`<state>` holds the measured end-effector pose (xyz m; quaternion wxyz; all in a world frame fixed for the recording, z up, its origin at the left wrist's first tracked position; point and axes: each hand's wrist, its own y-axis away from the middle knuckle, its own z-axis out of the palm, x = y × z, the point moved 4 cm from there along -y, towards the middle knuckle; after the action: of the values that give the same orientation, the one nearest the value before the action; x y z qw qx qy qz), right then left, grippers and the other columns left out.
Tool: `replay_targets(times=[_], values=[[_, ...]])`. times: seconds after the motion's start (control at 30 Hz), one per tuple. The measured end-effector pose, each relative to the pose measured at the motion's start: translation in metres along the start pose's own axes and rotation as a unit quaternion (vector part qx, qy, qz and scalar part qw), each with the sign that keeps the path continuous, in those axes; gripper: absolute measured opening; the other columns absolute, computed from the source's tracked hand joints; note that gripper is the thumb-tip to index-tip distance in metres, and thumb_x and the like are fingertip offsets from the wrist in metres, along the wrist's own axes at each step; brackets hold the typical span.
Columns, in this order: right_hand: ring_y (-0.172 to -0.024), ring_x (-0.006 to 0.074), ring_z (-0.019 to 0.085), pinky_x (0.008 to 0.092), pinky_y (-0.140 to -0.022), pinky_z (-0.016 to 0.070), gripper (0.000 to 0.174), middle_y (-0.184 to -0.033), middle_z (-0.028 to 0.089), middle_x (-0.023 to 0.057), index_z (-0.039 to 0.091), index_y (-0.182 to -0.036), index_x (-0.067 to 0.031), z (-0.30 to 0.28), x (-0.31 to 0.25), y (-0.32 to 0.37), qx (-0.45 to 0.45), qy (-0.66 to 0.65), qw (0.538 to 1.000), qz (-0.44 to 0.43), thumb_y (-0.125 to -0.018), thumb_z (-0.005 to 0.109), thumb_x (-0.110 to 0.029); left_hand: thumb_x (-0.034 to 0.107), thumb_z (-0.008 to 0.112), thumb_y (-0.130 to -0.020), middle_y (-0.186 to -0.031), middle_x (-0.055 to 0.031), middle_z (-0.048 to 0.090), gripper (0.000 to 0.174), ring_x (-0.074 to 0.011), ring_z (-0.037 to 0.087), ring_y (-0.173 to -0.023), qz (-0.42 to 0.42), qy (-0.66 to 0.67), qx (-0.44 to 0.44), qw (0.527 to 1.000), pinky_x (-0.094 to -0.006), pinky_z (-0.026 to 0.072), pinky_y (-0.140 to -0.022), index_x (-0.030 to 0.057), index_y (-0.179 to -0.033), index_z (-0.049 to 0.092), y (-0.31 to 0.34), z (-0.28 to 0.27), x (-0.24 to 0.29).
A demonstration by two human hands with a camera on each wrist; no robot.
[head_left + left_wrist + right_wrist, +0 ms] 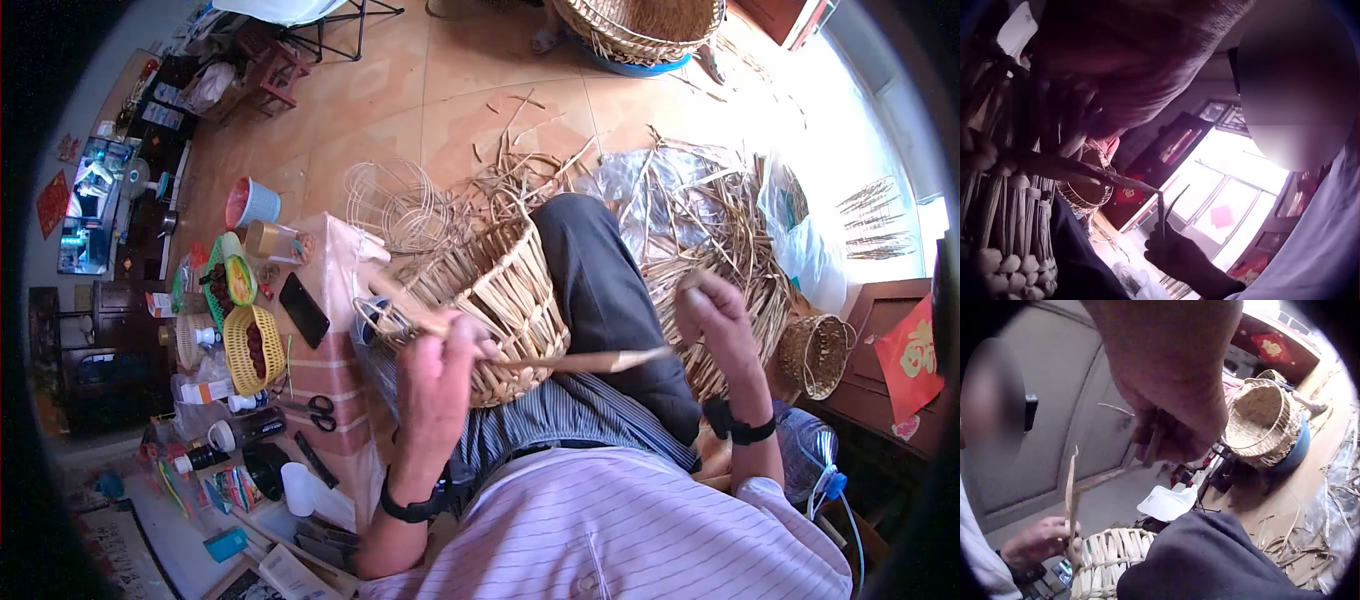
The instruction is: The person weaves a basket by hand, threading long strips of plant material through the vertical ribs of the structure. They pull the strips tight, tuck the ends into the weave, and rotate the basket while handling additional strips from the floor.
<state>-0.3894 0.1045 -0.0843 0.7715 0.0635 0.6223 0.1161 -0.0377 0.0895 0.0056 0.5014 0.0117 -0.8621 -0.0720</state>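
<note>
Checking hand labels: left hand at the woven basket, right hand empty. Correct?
One fix: the right hand isn't empty; the left wrist view shows it gripping a strip. The left hand is at the woven basket, as stated.

big basket: cropped, head-view top | straw strip: right-hand end blurred

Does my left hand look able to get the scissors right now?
Probably yes: nothing covers the scissors on the table near the left hand, though it would likely have to release the strip first.
</note>
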Motion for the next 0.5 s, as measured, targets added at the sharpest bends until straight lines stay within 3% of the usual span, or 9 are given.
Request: replay_targets(times=[0.07, 0.13, 0.17, 0.27, 0.33, 0.37, 0.4, 0.5], values=[[-0.067, 0.0075, 0.050, 0.0278, -0.060, 0.0432, 0.020, -0.077, 0.055, -0.0039, 0.066, -0.102, -0.0036, 0.029, -0.003, 0.002, -0.057, 0.052, 0.996, 0.036, -0.115, 0.060, -0.017, 0.033, 0.043, -0.122, -0.096, -0.0081, 0.076, 0.046, -0.0190, 0.074, -0.093, -0.026, 0.120, -0.002, 0.992, -0.0356, 0.0576, -0.089, 0.0003, -0.102, 0.068, 0.010, -0.010, -0.010], [-0.066, 0.0067, 0.048, 0.0282, -0.058, 0.0415, 0.023, -0.077, 0.054, -0.0052, 0.068, -0.099, -0.0028, 0.066, -0.011, 0.002, -0.120, 0.128, 0.984, 0.030, -0.115, 0.061, -0.018, 0.035, 0.044, -0.122, -0.102, -0.0137, 0.077, 0.046, -0.0230, 0.074, -0.104, -0.026, 0.210, 0.014, 0.977, -0.0384, 0.0557, -0.101, 0.0008, -0.103, 0.068, 0.021, -0.017, -0.025], [-0.065, 0.0122, 0.050, 0.0317, -0.059, 0.0442, 0.024, -0.073, 0.058, 0.0017, 0.068, -0.098, -0.0014, 0.084, -0.017, 0.002, -0.130, 0.175, 0.976, 0.010, -0.114, 0.062, -0.018, 0.034, 0.046, -0.122, -0.104, -0.0154, 0.077, 0.043, -0.0245, 0.074, -0.108, -0.028, 0.265, 0.030, 0.964, -0.0398, 0.0551, -0.104, 0.0008, -0.105, 0.068, 0.029, -0.019, -0.031], [-0.067, 0.0350, 0.065, 0.0451, -0.063, 0.0523, 0.019, -0.076, 0.064, 0.0208, 0.068, -0.098, -0.0007, 0.121, -0.009, 0.000, -0.156, 0.263, 0.946, -0.109, -0.108, 0.067, -0.017, 0.035, 0.049, -0.121, -0.106, -0.0173, 0.077, 0.040, -0.0270, 0.075, -0.107, -0.093, 0.346, 0.047, 0.933, -0.0416, 0.0581, -0.099, -0.0001, -0.112, 0.066, 0.053, -0.024, -0.070], [-0.072, 0.0481, 0.068, 0.0544, -0.063, 0.0535, 0.021, -0.076, 0.064, 0.0264, 0.066, -0.092, -0.0003, 0.138, 0.000, -0.001, -0.151, 0.312, 0.926, -0.147, -0.103, 0.070, -0.018, 0.034, 0.049, -0.120, -0.106, -0.0173, 0.077, 0.038, -0.0271, 0.076, -0.105, -0.145, 0.353, 0.077, 0.921, -0.0403, 0.0599, -0.093, 0.0001, -0.114, 0.065, 0.062, -0.024, -0.076], [-0.070, 0.0480, 0.067, 0.0543, -0.063, 0.0534, 0.022, -0.074, 0.063, 0.0266, 0.066, -0.090, -0.0003, 0.141, 0.001, 0.000, -0.149, 0.322, 0.925, -0.136, -0.103, 0.070, -0.018, 0.033, 0.050, -0.120, -0.106, -0.0172, 0.077, 0.037, -0.0272, 0.076, -0.104, -0.170, 0.357, 0.092, 0.914, -0.0397, 0.0608, -0.090, 0.0001, -0.115, 0.065, 0.067, -0.022, -0.078], [-0.069, 0.0479, 0.067, 0.0542, -0.063, 0.0532, 0.023, -0.072, 0.063, 0.0268, 0.066, -0.089, -0.0002, 0.144, 0.000, 0.000, -0.146, 0.333, 0.923, -0.124, -0.102, 0.070, -0.018, 0.039, 0.053, -0.119, -0.103, -0.0167, 0.076, 0.041, -0.0239, 0.077, -0.086, -0.189, 0.347, 0.139, 0.908, -0.0333, 0.0610, -0.070, -0.0005, -0.111, 0.064, 0.072, -0.018, -0.089], [-0.067, 0.0486, 0.066, 0.0534, -0.061, 0.0524, 0.026, -0.069, 0.060, 0.0286, 0.065, -0.083, 0.0014, 0.145, 0.002, 0.003, -0.127, 0.345, 0.925, -0.096, -0.099, 0.070, -0.019, 0.045, 0.056, -0.116, -0.092, -0.0134, 0.075, 0.046, -0.0203, 0.073, -0.065, -0.274, 0.283, 0.058, 0.917, -0.0287, 0.0537, -0.052, 0.0003, -0.106, 0.066, 0.088, -0.029, -0.118]])
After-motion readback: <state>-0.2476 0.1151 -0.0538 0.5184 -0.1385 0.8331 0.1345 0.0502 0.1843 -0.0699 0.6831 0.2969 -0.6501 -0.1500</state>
